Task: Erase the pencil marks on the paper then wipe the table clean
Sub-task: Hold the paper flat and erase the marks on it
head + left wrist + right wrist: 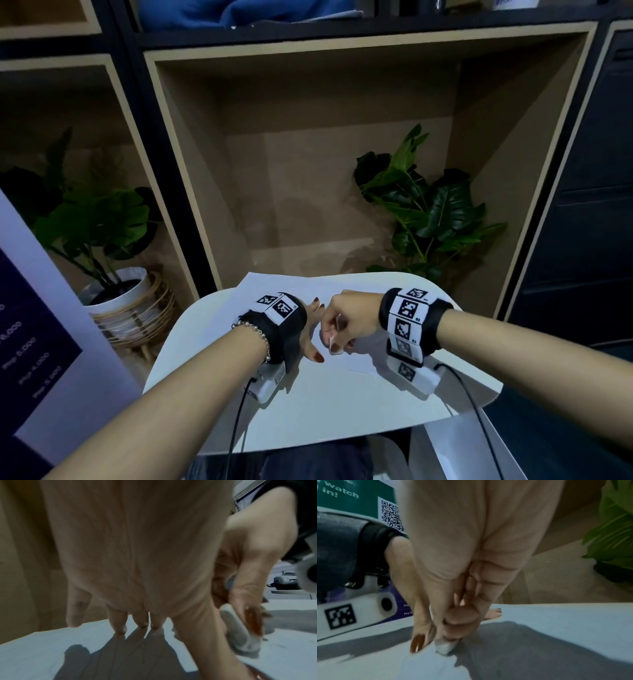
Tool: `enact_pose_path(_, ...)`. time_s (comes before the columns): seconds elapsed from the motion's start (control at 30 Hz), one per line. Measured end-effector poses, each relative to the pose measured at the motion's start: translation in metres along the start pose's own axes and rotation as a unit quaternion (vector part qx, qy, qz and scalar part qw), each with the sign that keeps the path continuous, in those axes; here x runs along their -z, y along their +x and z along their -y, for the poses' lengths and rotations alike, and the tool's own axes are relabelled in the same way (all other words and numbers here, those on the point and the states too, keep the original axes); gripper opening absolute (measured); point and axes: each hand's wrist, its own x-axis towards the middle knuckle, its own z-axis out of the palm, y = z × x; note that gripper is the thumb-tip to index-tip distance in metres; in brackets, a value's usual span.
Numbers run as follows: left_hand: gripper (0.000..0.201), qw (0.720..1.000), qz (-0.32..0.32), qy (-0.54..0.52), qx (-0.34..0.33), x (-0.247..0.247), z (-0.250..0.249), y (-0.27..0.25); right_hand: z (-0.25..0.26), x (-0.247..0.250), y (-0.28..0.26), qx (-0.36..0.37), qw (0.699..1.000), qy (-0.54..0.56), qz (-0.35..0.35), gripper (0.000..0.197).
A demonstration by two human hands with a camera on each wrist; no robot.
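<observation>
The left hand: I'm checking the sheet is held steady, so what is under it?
The left hand lies flat, fingers spread, on the white paper, which rests on the table. Any pencil marks beneath the palm are covered.

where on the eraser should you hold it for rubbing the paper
Grip the eraser by its upper half, coming from above, thumb on one broad flat face and fingers on the other. It is a flat slab standing tilted on the paper, so the lower end stays free to rub. The right hand pinches it that way, while the left hand presses flat on the sheet.
</observation>
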Motion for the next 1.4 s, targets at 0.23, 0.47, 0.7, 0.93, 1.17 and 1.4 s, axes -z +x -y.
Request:
enact_pose_path(0.23,0.135,1.000,-0.013,0.001,0.024,-0.002,-0.006,-0.003,-0.009,0.012,-0.014,-0.019,0.993,-0.036,0.108,0.007)
enact_pose_path(0.47,0.110,0.999,0.035,0.011,-0.011,0.018,-0.017,-0.031,-0.046,0.015,-0.015,-0.112,0.990,-0.038,-0.081,0.009)
enact_pose_path(0.7,0.096,0.999,-0.026,-0.024,-0.001,0.021,-0.043,-0.048,-0.043,0.003,-0.028,-0.068,0.997,0.033,-0.002,0.011)
enact_pose_path(0.93,0.102,0.998,-0.042,-0.020,0.033,0.013,-0.048,-0.038,-0.030,0.012,-0.003,-0.098,0.988,-0.024,-0.117,0.012)
enact_pose_path(1.17,0.110,0.998,-0.017,-0.013,0.059,0.016,-0.044,-0.034,-0.019,0.001,-0.003,-0.060,0.995,-0.056,-0.062,0.008)
enact_pose_path(1.4,0.124,0.998,-0.018,-0.001,0.054,0.015,-0.045,-0.033,-0.017,0.017,-0.003,-0.081,0.990,-0.056,-0.105,0.007)
